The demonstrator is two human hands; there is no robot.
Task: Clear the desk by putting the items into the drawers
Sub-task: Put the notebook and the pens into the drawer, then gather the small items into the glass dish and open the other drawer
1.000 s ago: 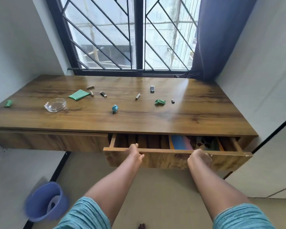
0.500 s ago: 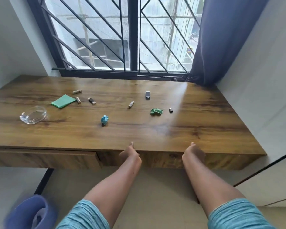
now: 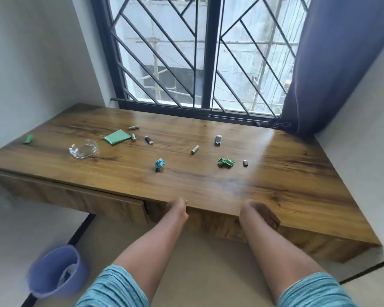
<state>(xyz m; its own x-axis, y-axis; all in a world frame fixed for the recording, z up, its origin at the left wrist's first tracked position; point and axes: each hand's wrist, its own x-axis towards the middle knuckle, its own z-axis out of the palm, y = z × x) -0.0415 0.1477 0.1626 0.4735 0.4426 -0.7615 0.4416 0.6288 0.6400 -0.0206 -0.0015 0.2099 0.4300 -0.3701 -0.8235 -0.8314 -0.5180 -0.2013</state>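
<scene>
Drawers sit under the front lip of the wooden bench point(image 3: 286, 173), and both look closed: the left drawer point(image 3: 75, 196) and the right drawer point(image 3: 213, 222). Both hands are at the right drawer. The left hand point(image 3: 179, 209) is against the top of its front, just below the bench lip, with a fingertip showing at the edge. Its other fingers are hidden behind the hand, so I cannot tell whether it grasps anything. The right hand point(image 3: 262, 214) lies further right on the same front, fingers bent downward on the wood. It seems to press rather than grasp, but the angle is too poor to be sure.

All the loose items lie on the bench top, well apart from the hands. A green roll point(image 3: 28, 139) is at the far left. A glass dish point(image 3: 83, 149) is right of it, near a green folded sheet point(image 3: 117, 137). One battery point(image 3: 133, 127) lies behind the sheet and a second battery point(image 3: 133, 137) just beside its right edge, with a dark stick point(image 3: 149, 140) near that. A third battery point(image 3: 195, 149) lies mid-bench, and a silver-and-black stick point(image 3: 218, 140) behind it to the right. Nearer the front lie a crumpled blue wrapper point(image 3: 159, 164), a crumpled green wrapper point(image 3: 225, 162) and, just beside that, a small dark cap point(image 3: 245, 163).

A blue bin point(image 3: 56, 271) stands on the floor at lower left. A dark curtain point(image 3: 319, 63) hangs at the right of the barred window point(image 3: 204, 52).
</scene>
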